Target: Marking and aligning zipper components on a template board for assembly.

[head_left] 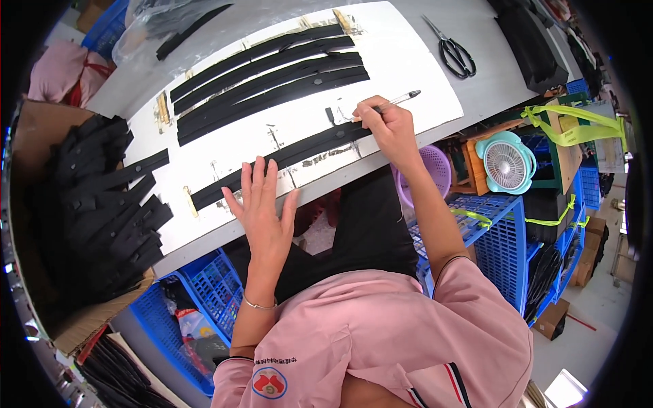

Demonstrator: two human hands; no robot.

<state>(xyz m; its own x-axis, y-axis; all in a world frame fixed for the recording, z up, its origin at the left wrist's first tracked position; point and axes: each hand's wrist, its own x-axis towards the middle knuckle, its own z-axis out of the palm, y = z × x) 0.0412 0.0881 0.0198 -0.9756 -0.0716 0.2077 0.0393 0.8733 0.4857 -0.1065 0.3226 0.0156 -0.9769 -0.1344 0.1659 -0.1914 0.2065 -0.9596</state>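
A long black fabric strip lies along the near edge of a white board marked with dark lines and smudges. My left hand rests with spread fingers on the strip's left part, fingertips pressing on the cloth. At the strip's right end my right hand grips a pen, which slants up to the right; its tip is hidden by the fingers. Farther up the board, several more black strips lie side by side. Small tan pieces are fixed to the board near their ends.
Black-handled scissors lie on the grey table at the far right. At left, a cardboard box overflows with black strips. Blue crates, a purple basket and a teal fan stand to the right, below table height.
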